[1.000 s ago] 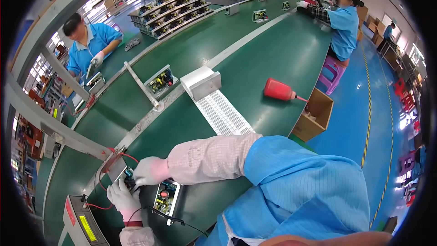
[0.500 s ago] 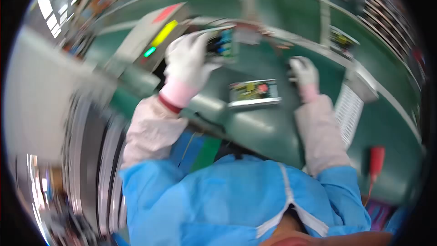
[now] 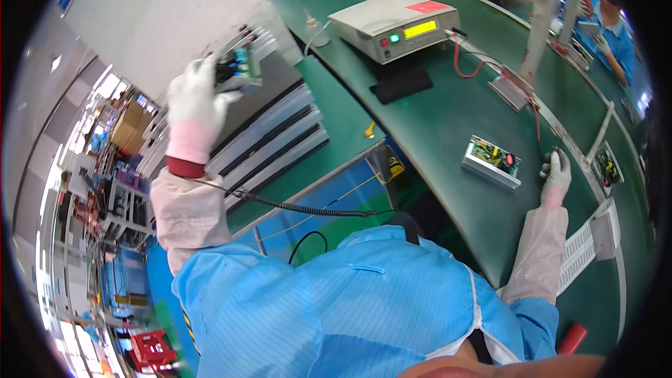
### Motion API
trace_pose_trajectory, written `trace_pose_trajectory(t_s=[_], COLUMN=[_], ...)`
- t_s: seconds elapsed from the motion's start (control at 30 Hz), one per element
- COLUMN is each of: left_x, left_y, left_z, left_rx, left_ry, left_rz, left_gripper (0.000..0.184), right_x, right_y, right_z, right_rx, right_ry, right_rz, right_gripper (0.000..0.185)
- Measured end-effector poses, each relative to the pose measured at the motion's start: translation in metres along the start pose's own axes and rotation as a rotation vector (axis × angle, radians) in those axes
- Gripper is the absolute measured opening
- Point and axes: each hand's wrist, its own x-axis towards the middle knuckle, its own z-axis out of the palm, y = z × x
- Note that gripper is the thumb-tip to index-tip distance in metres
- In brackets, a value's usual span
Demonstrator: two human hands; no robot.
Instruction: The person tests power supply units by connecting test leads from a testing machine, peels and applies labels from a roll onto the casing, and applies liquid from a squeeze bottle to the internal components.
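My left hand (image 3: 194, 98), in a white glove, grips the edge of a circuit board unit (image 3: 243, 64) with blue and dark parts. It holds the unit above a stack of grey trays (image 3: 269, 129) on the left. My right hand (image 3: 558, 176), also gloved, rests low over the green bench with its fingers curled. Something dark shows at its fingertips, too small to name. Just left of that hand lies a second circuit board unit (image 3: 492, 162) in a silver metal frame, apart from the fingers. A coiled cord (image 3: 308, 206) runs from my left wristband.
A beige test instrument (image 3: 392, 24) with a lit yellow display stands on the bench, with a black pad (image 3: 402, 84) before it. Red wires (image 3: 467, 70) trail from it. Other items are a white slotted rack (image 3: 577, 255), a red-handled tool (image 3: 572, 338) and a co-worker (image 3: 607, 35) beyond.
My left hand has carried the circuit board unit left, from beside the instrument to above the tray stack. The view has turned left. My right hand stays near the other unit.
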Motion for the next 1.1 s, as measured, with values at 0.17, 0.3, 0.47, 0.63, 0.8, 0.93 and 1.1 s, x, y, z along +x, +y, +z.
trace_pose_trajectory(t_s=[0.17, 0.3, 0.47, 0.63, 0.8, 0.93, 1.1], left_x=[-0.064, -0.121, -0.148, -0.141, -0.129, -0.122, -0.116], left_y=[-0.116, -0.193, -0.225, -0.256, -0.263, -0.262, -0.259], left_z=[-0.021, -0.011, 0.005, 0.025, 0.034, 0.034, 0.03], left_rx=[0.172, 0.189, 0.141, 0.097, 0.033, -0.008, 0.021], left_ry=[-0.218, -0.387, -0.532, -0.612, -0.668, -0.717, -0.783], left_rz=[-0.27, -0.425, -0.537, -0.522, -0.497, -0.526, -0.574], left_gripper=[0.062, 0.062, 0.066, 0.068, 0.069, 0.07, 0.07], right_x=[0.013, 0.029, 0.03, 0.028, 0.027, 0.027, 0.025], right_y=[0.014, 0.031, 0.034, 0.029, 0.03, 0.028, 0.027], right_z=[-0.01, -0.022, -0.024, -0.02, -0.021, -0.021, -0.019], right_rx=[-0.011, 0.028, 0.049, 0.033, 0.021, 0.016, 0.015], right_ry=[-0.041, -0.083, -0.094, -0.091, -0.096, -0.106, -0.112], right_rz=[-0.009, -0.013, -0.026, -0.027, -0.026, -0.026, -0.027], right_gripper=[0.032, 0.031, 0.03, 0.029, 0.029, 0.029, 0.029])
